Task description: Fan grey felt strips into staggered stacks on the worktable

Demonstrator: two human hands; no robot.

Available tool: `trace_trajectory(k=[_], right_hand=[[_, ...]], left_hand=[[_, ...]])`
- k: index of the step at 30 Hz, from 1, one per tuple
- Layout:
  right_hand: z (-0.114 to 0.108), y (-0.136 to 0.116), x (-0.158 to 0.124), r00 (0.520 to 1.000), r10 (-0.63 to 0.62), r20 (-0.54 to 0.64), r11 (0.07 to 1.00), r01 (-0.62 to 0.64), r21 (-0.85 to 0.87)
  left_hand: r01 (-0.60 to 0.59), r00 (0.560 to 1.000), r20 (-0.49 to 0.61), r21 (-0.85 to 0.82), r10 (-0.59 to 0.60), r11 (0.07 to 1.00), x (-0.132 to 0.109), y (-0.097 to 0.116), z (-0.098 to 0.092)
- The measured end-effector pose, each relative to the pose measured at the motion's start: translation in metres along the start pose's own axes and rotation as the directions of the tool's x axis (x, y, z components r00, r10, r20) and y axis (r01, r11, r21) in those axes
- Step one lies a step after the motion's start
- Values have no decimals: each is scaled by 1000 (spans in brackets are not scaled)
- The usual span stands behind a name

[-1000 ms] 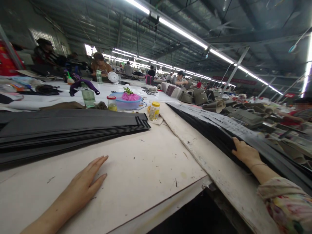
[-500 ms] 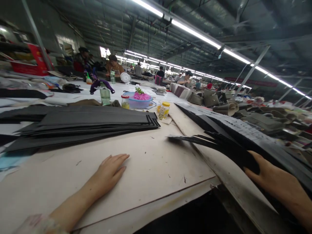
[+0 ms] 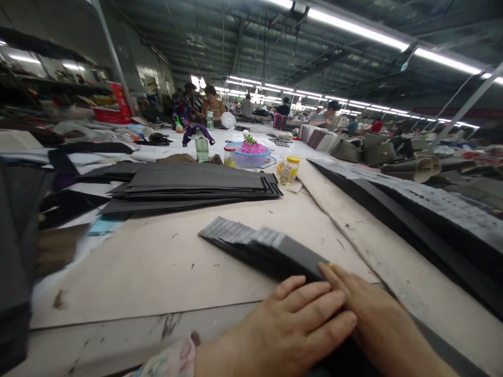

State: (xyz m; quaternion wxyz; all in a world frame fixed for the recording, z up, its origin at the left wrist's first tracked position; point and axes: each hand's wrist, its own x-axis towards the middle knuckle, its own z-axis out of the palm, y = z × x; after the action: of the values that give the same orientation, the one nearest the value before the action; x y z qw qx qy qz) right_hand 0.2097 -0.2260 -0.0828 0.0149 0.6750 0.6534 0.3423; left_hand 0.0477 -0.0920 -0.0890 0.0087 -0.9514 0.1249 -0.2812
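A fanned stack of dark grey-black strips (image 3: pixel 259 241), light grey at their staggered ends, lies slanted over the pale board (image 3: pixel 129 272). My right hand (image 3: pixel 365 303) grips its near end from the right, with the fingertips on the top edge. From the left, my left hand (image 3: pixel 306 319) closes over the same end, fingers side by side and touching my right hand. Both palms and the thumbs' hold are hidden. Farther back on the board rests another pile of dark grey strips (image 3: pixel 196 183).
On the right is a long row of overlapping dark strips (image 3: pixel 416 209). Behind the board stand a yellow-lidded jar (image 3: pixel 290 172), a blue basin (image 3: pixel 251 158) with pink contents, a red-lidded jar (image 3: pixel 229 157) and a green bottle (image 3: pixel 201 148). Dark fabric (image 3: pixel 15 251) hangs at left. Several people work farther off.
My right hand has brought the black strips leftward onto the board. My left hand has moved from the bare board to the strips' near end. The view has turned right-to-left relative to the table.
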Motion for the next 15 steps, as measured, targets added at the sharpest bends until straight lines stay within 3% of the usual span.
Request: trace_trajectory(k=[3,5,8,10,12,15], right_hand=[[7,-34,-1,994,-95,-49,995,96,13],[2,-34,-3,987,-157,-32,984,159,84],[-3,-4,-13,986,-154,65,947,128,293],[3,26,-29,972,-11,235,913,-86,399],[17,55,-51,881,204,428,824,-390,410],[47,83,-86,633,233,738,613,-685,394]], left_hand=[[175,975,117,133,-191,976,-3,-5,16],[229,950,170,184,-261,956,-9,-7,29],[249,942,172,216,-288,944,-13,-7,41],[264,942,145,229,-301,937,-13,-4,44],[286,940,118,236,-320,929,-11,-1,46],[329,932,76,234,-355,915,-7,3,50]])
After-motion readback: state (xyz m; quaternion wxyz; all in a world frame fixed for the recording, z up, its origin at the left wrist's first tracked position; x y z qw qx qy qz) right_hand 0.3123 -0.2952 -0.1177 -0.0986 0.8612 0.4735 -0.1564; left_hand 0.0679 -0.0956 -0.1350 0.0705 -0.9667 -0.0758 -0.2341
